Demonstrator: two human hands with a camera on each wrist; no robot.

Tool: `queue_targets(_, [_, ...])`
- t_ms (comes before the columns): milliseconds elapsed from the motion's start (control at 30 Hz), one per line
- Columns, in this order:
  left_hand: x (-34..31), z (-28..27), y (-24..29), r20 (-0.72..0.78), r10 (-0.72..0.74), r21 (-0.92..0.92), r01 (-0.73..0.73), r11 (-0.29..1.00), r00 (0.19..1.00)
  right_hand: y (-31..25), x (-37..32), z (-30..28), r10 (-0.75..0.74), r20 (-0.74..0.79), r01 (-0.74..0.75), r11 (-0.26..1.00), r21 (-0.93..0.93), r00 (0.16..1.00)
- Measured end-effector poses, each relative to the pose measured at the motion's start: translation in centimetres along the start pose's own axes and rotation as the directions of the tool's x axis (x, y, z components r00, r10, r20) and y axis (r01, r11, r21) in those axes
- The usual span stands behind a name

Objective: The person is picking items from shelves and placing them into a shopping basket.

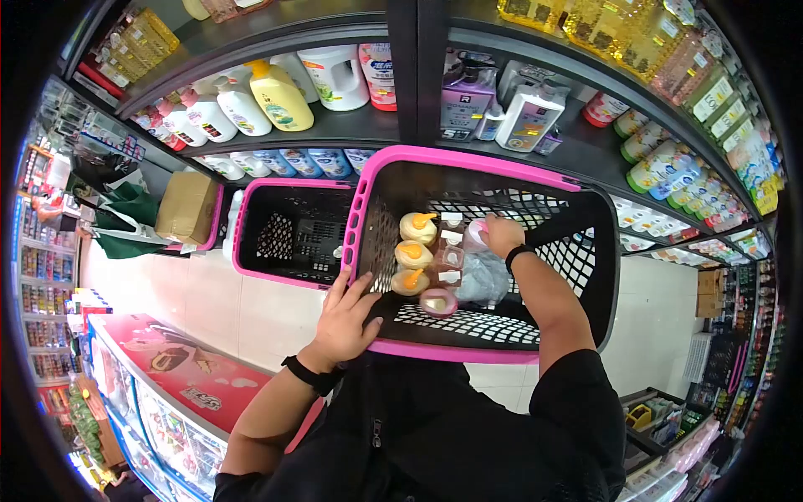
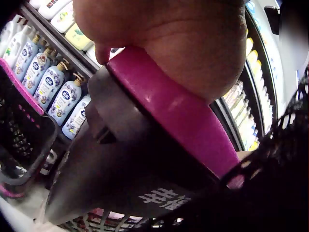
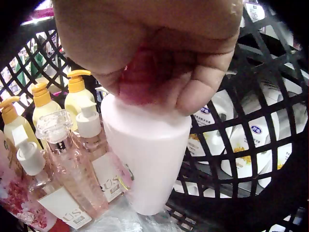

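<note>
White bottle (image 3: 147, 152) is in the large basket (image 1: 477, 159), in its far half, toward the middle of its length. It stands almost upright, with three yellow bottles (image 1: 413, 254) along the left edge, clear bottles (image 1: 452, 258) just beside it, and a plastic bag (image 1: 483, 279) close to its base. The right hand (image 1: 506, 237) has its fingers curled round the pink cap (image 3: 140, 79), so it holds the bottle from above. The left hand (image 1: 345, 314) rests on the left edge near the near corner, its fingers rather straight and spread, with no bottle in them. In my judgement, the step is arranging bottles inside the basket; whether this one is being set down or taken up, I cannot tell, nor whether its base touches the floor. If it is to stay, the next move calls for seating it flat, free of the bag, before the fingers loosen.
</note>
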State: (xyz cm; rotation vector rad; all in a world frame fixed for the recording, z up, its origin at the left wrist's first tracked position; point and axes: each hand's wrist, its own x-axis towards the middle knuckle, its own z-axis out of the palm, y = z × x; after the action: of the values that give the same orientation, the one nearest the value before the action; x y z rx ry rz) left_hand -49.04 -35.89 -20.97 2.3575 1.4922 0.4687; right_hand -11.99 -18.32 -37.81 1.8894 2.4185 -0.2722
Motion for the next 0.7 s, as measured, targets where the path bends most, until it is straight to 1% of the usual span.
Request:
queue_targets(167, [0.1,-0.1,0.0,0.031,-0.018,0.015,0.017,1.000,0.999,0.2,1.0,1.4,-0.007,0.020,0.007,1.000,0.006,1.000])
queue_targets(200, [0.1,-0.1,0.0,0.027,-0.013,0.007,0.013,1.000,1.000,0.4,1.1,2.2,0.022,0.050,-0.023,1.000,0.018,0.999])
queue_targets(300, [0.1,-0.2,-0.2,0.021,0.006,-0.011,-0.006,1.000,1.000,-0.3,0.5,2.0,0.078,0.101,-0.081,0.996,0.026,0.992])
queue_targets(400, [0.0,-0.2,-0.3,0.016,0.019,-0.028,-0.019,0.999,1.000,0.2,0.4,2.9,0.068,0.084,-0.074,0.995,0.065,0.994])
queue_targets(500, [-0.1,-0.4,-0.8,0.030,0.049,-0.080,-0.046,0.996,0.998,0.1,-0.2,1.9,0.065,0.121,-0.074,0.994,0.076,0.991])
queue_targets(533, [-0.1,-0.6,-1.0,0.037,0.065,-0.125,-0.060,0.990,0.997,-0.3,-0.3,0.9,0.086,0.181,-0.095,0.994,0.044,0.980])
queue_targets(567, [-0.2,-0.8,-1.1,0.046,0.066,-0.182,-0.057,0.982,0.997,-0.6,-0.3,0.0,0.118,0.238,-0.136,0.989,0.060,0.964])
queue_targets(633, [-0.4,-1.3,-1.8,0.061,0.072,-0.298,-0.050,0.953,0.996,-0.3,-0.9,-1.7,0.094,0.305,-0.128,0.988,0.092,0.948])
queue_targets(667, [-0.5,-1.7,-2.5,0.042,0.112,-0.363,-0.090,0.927,0.993,-0.1,-0.9,-2.6,0.080,0.310,-0.107,0.992,0.072,0.947])
queue_targets(700, [-0.5,-2.1,-3.2,0.029,0.093,-0.460,-0.069,0.885,0.995,-0.3,-1.0,-3.7,0.071,0.317,-0.092,0.995,0.050,0.946])
